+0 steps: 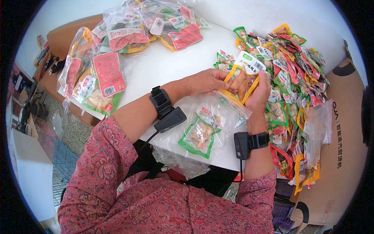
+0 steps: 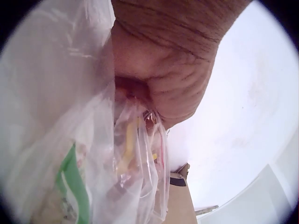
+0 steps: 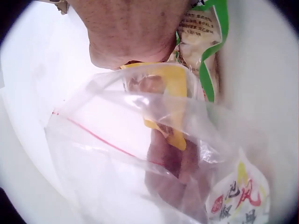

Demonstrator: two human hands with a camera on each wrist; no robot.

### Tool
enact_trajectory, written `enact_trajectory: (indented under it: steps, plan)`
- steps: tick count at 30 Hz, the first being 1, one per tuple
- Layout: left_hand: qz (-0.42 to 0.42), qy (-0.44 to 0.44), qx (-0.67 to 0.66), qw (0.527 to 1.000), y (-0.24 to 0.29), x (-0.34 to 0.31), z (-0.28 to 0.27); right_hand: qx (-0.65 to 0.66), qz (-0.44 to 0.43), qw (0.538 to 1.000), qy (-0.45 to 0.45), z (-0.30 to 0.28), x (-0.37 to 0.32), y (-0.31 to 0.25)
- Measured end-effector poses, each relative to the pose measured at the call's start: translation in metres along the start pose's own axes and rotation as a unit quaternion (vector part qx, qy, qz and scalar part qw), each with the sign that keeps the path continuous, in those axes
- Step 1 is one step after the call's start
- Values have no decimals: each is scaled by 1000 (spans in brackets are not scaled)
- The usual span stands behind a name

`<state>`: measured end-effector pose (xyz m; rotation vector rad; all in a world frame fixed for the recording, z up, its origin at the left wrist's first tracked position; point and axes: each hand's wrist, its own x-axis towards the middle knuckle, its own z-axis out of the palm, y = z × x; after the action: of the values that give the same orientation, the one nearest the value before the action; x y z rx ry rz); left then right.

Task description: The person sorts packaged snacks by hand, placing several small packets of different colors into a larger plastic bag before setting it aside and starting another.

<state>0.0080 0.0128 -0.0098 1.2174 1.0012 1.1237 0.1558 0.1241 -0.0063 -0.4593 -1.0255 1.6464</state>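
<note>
A yellow-edged snack packet (image 1: 242, 82) with brown meat pieces in its window is held between both hands. My left hand (image 1: 204, 81) pinches its left edge, while my right hand (image 1: 259, 93) grips the right side with fingers partly hidden behind it. The packet's lower end overlaps the mouth of a clear zip bag (image 1: 230, 111). In the right wrist view, fingers (image 3: 163, 156) of the left hand show through the plastic at the packet's yellow end. Inside the bag, over the near table edge, lies a green-edged packet (image 1: 198, 134).
A big heap of snack packets (image 1: 290, 64) covers the table's right side. Filled clear bags (image 1: 103, 80) stand along the left and back of the white table (image 1: 163, 64). Another clear plastic bag (image 1: 317, 128) lies over the heap's near end. A cardboard box (image 1: 339, 156) stands at the right.
</note>
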Motion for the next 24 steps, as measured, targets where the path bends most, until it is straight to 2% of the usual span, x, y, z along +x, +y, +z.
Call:
enact_trajectory:
  steps: [2,4,6,7,9,10,12,14,16,17,19,20,21,22,23,24]
  plan:
    - [3,4,-1,1000,0,0,1,19,13,1000,-4,1,-1,-1]
    - [-16,44,-32,998,3,-1,3,38,26,999,-8,7,-6,-5]
    - [-11,50,-55,997,5,-2,0,133,87,983,-94,13,-10,-9]
    - [-6,56,-79,995,5,-2,-2,133,87,983,-94,10,-8,-7]
    - [-15,59,-81,995,0,1,-5,128,146,958,-210,7,-4,-2]
    - [-24,62,-84,994,-4,2,-7,128,146,958,-209,7,-5,-2]
    - [-32,32,-84,995,-8,5,-11,75,154,946,-275,12,-10,-3]
    - [-40,1,-84,996,-9,5,-12,67,150,957,-240,12,-11,-3]
    - [-50,-22,-48,997,-4,2,-9,54,94,966,-234,3,-3,3]
    - [-50,-23,-48,997,-2,0,-6,54,94,966,-234,-2,0,6]
    - [-60,14,-52,997,3,-3,-1,2,73,987,-140,2,-2,2]
    - [-60,13,-52,997,6,-6,-1,2,73,988,-140,3,-3,1]
    - [2,33,125,992,8,-10,-4,2,50,992,-112,5,-3,1]
    - [64,51,297,951,10,-12,-6,3,28,996,-84,7,-3,2]
    - [64,51,298,951,3,-5,-12,4,27,996,-83,8,-3,2]
    - [4,1,19,1000,-11,7,-24,4,21,998,-65,9,-2,2]
